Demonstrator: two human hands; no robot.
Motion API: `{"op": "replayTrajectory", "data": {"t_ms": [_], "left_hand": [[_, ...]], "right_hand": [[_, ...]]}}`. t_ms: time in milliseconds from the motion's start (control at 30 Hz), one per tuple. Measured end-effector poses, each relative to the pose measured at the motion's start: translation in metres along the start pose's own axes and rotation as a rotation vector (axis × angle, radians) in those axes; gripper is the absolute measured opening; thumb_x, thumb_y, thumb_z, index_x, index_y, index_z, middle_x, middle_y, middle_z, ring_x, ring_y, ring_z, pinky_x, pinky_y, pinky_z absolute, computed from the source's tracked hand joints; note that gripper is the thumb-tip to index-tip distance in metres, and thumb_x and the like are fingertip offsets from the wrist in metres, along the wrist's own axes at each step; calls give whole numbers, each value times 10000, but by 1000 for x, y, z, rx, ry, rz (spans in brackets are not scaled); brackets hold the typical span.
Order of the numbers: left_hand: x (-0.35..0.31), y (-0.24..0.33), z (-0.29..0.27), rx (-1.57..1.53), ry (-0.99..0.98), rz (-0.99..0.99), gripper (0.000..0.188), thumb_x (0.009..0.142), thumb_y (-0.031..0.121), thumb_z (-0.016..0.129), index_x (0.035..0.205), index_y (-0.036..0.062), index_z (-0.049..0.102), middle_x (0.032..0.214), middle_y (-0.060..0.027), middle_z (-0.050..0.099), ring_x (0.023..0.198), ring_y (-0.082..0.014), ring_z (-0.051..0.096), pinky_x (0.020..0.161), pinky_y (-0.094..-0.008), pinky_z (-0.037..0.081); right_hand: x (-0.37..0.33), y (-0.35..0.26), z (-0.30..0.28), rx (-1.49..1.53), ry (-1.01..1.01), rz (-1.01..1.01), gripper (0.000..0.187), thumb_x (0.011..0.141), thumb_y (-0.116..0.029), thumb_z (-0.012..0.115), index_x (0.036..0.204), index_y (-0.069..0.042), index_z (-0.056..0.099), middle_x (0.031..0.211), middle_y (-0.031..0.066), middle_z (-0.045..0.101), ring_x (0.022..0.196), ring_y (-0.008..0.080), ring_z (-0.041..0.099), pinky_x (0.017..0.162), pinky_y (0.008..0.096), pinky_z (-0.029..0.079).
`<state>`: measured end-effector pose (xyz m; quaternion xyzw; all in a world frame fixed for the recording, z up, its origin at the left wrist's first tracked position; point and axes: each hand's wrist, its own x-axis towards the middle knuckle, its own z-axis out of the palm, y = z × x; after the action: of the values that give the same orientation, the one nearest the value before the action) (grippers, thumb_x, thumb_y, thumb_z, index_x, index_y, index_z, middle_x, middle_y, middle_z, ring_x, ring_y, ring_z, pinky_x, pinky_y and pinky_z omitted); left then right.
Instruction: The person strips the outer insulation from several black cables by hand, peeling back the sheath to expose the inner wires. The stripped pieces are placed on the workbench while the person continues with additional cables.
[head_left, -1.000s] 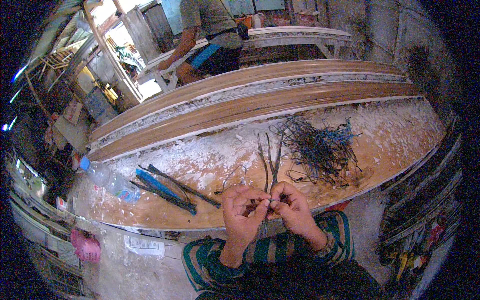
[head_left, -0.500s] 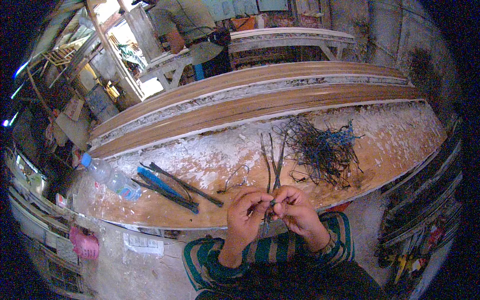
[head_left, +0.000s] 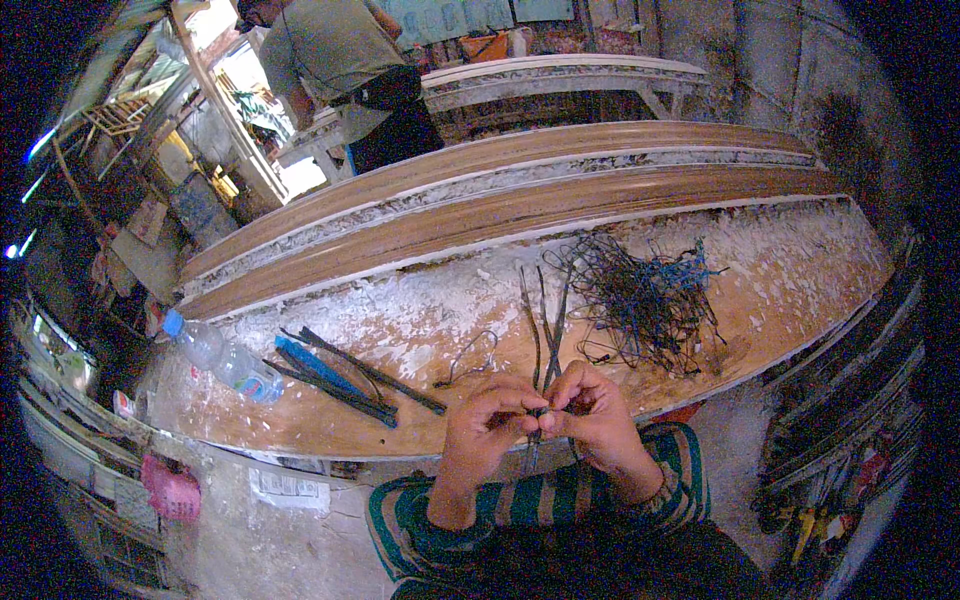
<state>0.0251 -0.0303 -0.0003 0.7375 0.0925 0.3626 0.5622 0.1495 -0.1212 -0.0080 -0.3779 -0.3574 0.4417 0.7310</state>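
Observation:
Close together at the near edge of the wooden worktable (head_left: 300, 432), my left hand (head_left: 478, 430) and my right hand (head_left: 598, 425) are closed in pinches. Between their fingertips is a small dark spot on several thin dark strips (head_left: 547, 340). These strips reach away over the table, two of them crossing, and their near ends hang below my fingers. Whether the pinched spot is a knot is too small to tell. Beyond my right hand lies a tangled heap of black and blue cord (head_left: 645, 300). Left of my left hand rest dark and blue strips (head_left: 340, 375).
A clear plastic bottle (head_left: 225, 358) with a blue cap lies at the table's left end. Long brown boards (head_left: 480, 220) run along the far side. Past them a person (head_left: 345, 70) stands by a white bench (head_left: 570, 75). A pink container (head_left: 172, 487) is at lower left.
My left hand has shifted slightly left and my fingertips have changed position around the pinched spot. The person at the back has moved left. The cord heap and bottle stay put.

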Motion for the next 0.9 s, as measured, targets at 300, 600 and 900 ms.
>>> {"op": "replayTrajectory", "data": {"t_ms": [300,600,900], "left_hand": [[-2,-7,-6,-207,-25,-167,110,732,22,630,837,-2,606,844,-56,576,772,-141,559,661,-241,461],[-6,-5,-8,-407,30,-270,94,796,83,583,827,-6,586,801,-68,588,655,-128,564,574,-238,472],[0,-17,17,-427,253,-164,86,840,127,542,840,50,505,830,-32,512,741,-98,503,586,-213,450]], "right_hand": [[-1,-3,3,-117,-85,-16,73,725,-50,661,752,-31,596,745,40,574,688,121,542,624,241,430],[-3,-9,7,-213,-75,58,94,752,-85,653,789,-34,584,741,12,576,691,83,523,618,218,412],[-3,-8,15,-177,-6,-79,97,789,-71,606,829,-45,522,742,3,539,660,75,499,601,218,413]]}}
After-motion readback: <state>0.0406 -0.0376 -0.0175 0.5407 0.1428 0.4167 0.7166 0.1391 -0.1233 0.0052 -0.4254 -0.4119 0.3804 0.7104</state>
